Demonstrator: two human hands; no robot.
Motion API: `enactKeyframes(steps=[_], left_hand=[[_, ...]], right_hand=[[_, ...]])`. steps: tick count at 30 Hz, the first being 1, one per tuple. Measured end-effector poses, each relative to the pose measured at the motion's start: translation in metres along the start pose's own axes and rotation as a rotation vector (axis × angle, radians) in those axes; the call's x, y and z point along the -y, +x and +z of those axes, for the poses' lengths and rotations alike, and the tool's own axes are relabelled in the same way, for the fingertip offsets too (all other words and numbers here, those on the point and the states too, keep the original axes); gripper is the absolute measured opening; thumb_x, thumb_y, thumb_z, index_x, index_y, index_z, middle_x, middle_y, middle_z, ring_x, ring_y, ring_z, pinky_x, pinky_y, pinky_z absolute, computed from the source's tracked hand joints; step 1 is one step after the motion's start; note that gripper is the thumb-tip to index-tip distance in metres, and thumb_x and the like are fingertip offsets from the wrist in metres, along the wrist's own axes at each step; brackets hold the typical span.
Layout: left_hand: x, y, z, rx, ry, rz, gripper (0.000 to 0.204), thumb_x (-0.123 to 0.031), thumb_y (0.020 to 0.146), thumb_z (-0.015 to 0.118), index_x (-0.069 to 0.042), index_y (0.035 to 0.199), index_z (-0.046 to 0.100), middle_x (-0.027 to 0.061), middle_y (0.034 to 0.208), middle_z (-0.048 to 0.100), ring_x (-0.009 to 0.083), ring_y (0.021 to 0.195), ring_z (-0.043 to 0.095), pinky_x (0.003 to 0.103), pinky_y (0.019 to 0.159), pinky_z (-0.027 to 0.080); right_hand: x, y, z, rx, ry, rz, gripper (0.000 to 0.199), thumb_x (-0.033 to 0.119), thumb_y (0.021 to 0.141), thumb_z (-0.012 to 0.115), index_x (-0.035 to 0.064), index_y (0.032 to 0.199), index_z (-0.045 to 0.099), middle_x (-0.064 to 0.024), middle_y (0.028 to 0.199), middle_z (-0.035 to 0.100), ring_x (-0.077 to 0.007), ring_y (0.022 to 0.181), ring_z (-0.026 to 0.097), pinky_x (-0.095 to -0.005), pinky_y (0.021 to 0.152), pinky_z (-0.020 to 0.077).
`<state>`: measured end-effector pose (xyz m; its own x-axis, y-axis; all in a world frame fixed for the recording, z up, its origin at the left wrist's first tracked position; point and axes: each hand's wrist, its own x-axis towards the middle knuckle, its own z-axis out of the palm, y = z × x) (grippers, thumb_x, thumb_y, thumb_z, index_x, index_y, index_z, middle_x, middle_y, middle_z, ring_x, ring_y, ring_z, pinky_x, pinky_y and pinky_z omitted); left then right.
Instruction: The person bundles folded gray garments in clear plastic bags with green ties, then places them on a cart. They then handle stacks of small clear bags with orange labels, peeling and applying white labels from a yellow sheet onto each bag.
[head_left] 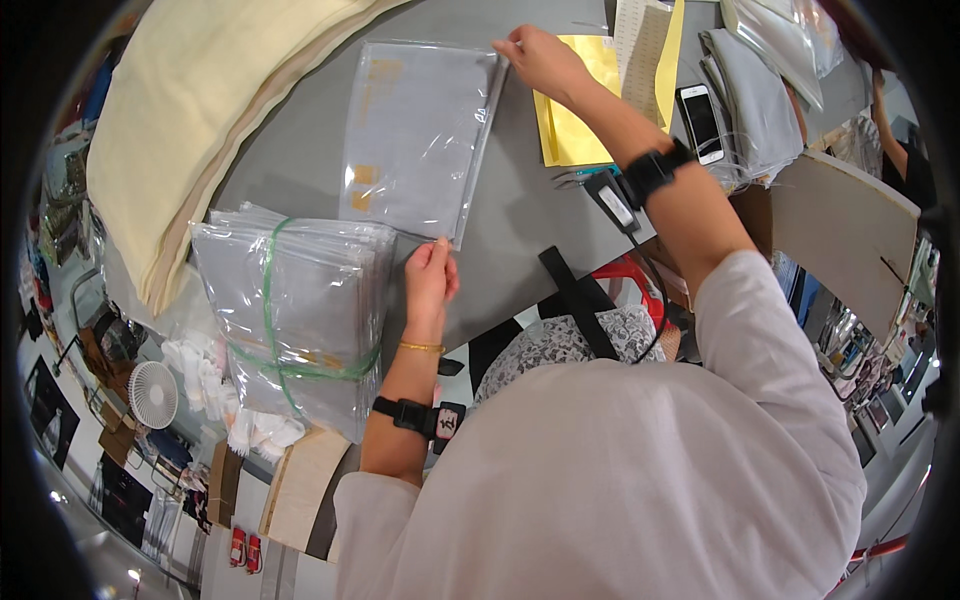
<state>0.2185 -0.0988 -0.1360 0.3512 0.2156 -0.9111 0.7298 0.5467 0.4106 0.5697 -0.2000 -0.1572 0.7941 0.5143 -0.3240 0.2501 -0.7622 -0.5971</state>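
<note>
Left fingers [441, 251] and right fingers [508, 46] pinch a clear packet [420, 140] by two corners.
Grey table [520, 215] beneath them (white fan [153, 394] off left); packet reaching leftward.

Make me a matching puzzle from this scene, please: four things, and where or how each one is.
1. Clear flat plastic packet
2. Stacked clear plastic packets
3. White-framed, black-screened phone
4. Thick cream fabric

A. Just left of a folded grey cloth
B. Over the upper left of the grey table
C. Left hand and right hand at its corners
D. Tied crosswise with green string

Pairs: 1-C, 2-D, 3-A, 4-B
</note>
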Motion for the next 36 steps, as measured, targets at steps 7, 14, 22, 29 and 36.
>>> enactKeyframes(steps=[7, 14, 22, 29, 36], left_hand=[[-0.057, 0.004, 0.041, -0.316, 1.035, 1.091, 0.022, -0.023, 0.093, 0.073, -0.004, 0.091, 0.062, 0.0093, 0.080, 0.060, 0.0335, 0.078, 0.060, 0.046, 0.068, 0.049], [-0.079, 0.062, 0.067, -0.295, 1.070, 1.207, 0.016, -0.017, 0.091, 0.074, -0.005, 0.089, 0.063, 0.0061, 0.085, 0.060, 0.0292, 0.086, 0.057, 0.042, 0.074, 0.048], [-0.082, 0.049, 0.054, -0.218, 0.692, 1.122, 0.010, -0.007, 0.094, 0.067, -0.001, 0.086, 0.063, 0.0064, 0.081, 0.058, 0.0229, 0.074, 0.054, 0.034, 0.068, 0.047], [-0.094, 0.031, 0.056, -0.204, 0.526, 1.119, 0.007, -0.003, 0.094, 0.066, 0.001, 0.088, 0.063, 0.0081, 0.083, 0.057, 0.0212, 0.072, 0.055, 0.031, 0.064, 0.048], [-0.099, 0.029, 0.057, -0.200, 0.710, 1.290, 0.006, -0.003, 0.091, 0.068, -0.002, 0.087, 0.064, 0.0079, 0.081, 0.058, 0.0242, 0.074, 0.055, 0.033, 0.063, 0.047]], right_hand=[[-0.047, -0.105, -0.034, -0.291, -0.420, 0.124, 0.063, 0.043, 0.087, 0.078, -0.0048, 0.123, 0.058, -0.0226, 0.117, 0.065, -0.0393, 0.102, 0.067, -0.0465, 0.084, 0.0561], [-0.070, -0.090, -0.023, -0.255, -0.084, 0.363, 0.051, 0.033, 0.086, 0.080, -0.0007, 0.118, 0.058, -0.0185, 0.109, 0.072, -0.0345, 0.092, 0.070, -0.0411, 0.077, 0.0562], [-0.063, -0.140, -0.034, -0.264, 0.765, 0.167, 0.027, 0.019, 0.105, 0.058, -0.0025, 0.121, 0.063, -0.0066, 0.093, 0.070, -0.0109, 0.082, 0.064, -0.0292, 0.075, 0.0521], [-0.042, -0.197, -0.026, 0.216, 0.932, 0.348, 0.033, 0.021, 0.106, 0.059, -0.0033, 0.127, 0.063, -0.0031, 0.103, 0.071, -0.0075, 0.091, 0.064, -0.0256, 0.081, 0.0526], [-0.020, -0.121, 0.019, 0.206, 0.853, 0.243, 0.032, 0.023, 0.102, 0.063, -0.0048, 0.117, 0.067, -0.0049, 0.095, 0.072, -0.0103, 0.085, 0.065, -0.0300, 0.077, 0.0535]])
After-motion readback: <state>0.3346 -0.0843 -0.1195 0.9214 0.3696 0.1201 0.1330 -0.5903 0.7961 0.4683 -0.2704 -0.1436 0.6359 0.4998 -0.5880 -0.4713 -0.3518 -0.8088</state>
